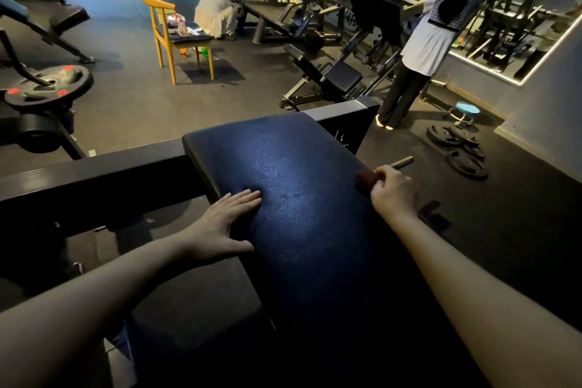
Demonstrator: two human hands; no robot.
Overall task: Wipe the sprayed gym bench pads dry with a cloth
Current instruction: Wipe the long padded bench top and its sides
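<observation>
Bench pad [299, 198] centre of view, long axis running away from the wearer and tilted a little to the right. Covering is dark navy to black with a fine pebbled leather grain. A bluish sheen sits on the far half and the near half falls into shadow. Whether the surface is damp cannot be told from here. Far corners are rounded, and the far edge butts against a black steel frame beam [94, 179] that crosses behind it. Left hand [220, 224] lies flat on the pad's left edge: fingers straight and close together on top, pointing toward the far right corner, thumb spread out along the side edge, holding nothing. Right hand [393, 192] is at the pad's right edge, about level with the left hand. Its fingers are curled tight round a small bunched cloth [365, 179], dark reddish-brown, and the wad touches the pad at that edge. Just beyond the right hand's knuckles a short metal peg [403, 162] sticks out to the right. Surroundings, all well apart from the pad: weight plates [456, 148] piled on the floor to the right, a blue-topped stool [466, 110] near them, a yellow wooden chair [170, 35] with clutter on its seat, one person standing [431, 41] at a mirror wall and one crouching [214, 16] by a machine.
</observation>
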